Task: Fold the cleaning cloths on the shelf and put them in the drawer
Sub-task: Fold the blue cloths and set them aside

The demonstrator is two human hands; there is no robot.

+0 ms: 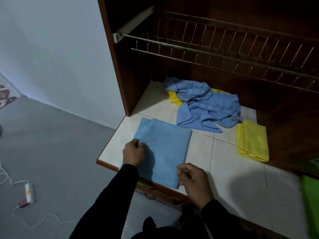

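A light blue cloth (164,149) lies partly folded and flat at the front left of the white tiled shelf (224,163), its near end hanging over the shelf's edge. My left hand (133,153) pinches the cloth's left edge. My right hand (193,181) pinches its near right corner. A folded yellow cloth (252,143) lies to the right. Behind, a crumpled blue cloth (205,104) sits heaped on another yellow cloth (173,98). Just below the shelf's front edge a drawer (155,190) shows, mostly hidden by my arms.
A wire dish rack (224,49) hangs above the shelf inside the dark wooden cabinet (120,75). A green thing (310,204) is at the right edge. On the grey floor to the left lie a power strip (29,192) and white cable.
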